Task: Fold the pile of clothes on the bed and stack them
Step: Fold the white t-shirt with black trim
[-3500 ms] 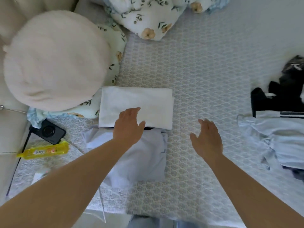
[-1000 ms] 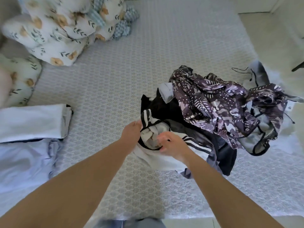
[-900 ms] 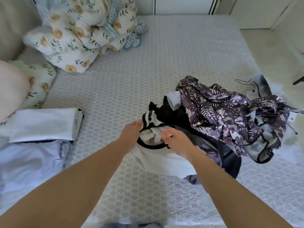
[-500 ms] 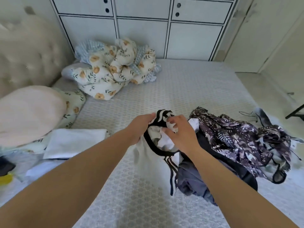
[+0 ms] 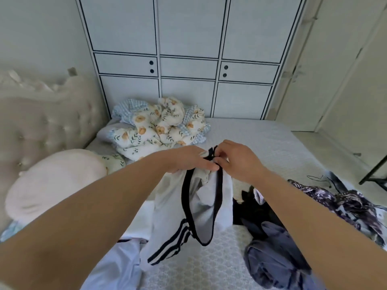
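Head view: left hand [image 5: 189, 159] and right hand [image 5: 236, 160] both pinch the top edge of a white garment with black trim and stripes [image 5: 189, 208], hanging below them above the grey quilted bed [image 5: 272, 143]; dark unfolded clothes pile [image 5: 293, 227] at right.

Counts of hands, garments, bedding and cabinet fittings around one bed [image 5: 272, 141].

Two hands were up, the left hand [image 5: 188, 159] and the right hand [image 5: 238, 160], on one white shirt with black trim [image 5: 194, 206]. Three loose garments lay at the right: one black garment [image 5: 251, 208], one grey-blue garment [image 5: 270, 254] and one dark patterned garment [image 5: 343, 201]. One pale blue garment [image 5: 117, 266] lay at the left. There was one floral duvet [image 5: 161, 126], one round cream cushion [image 5: 52, 181] and one tufted headboard [image 5: 46, 120]. The cabinet [image 5: 188, 38] showed four round holes in two pairs.
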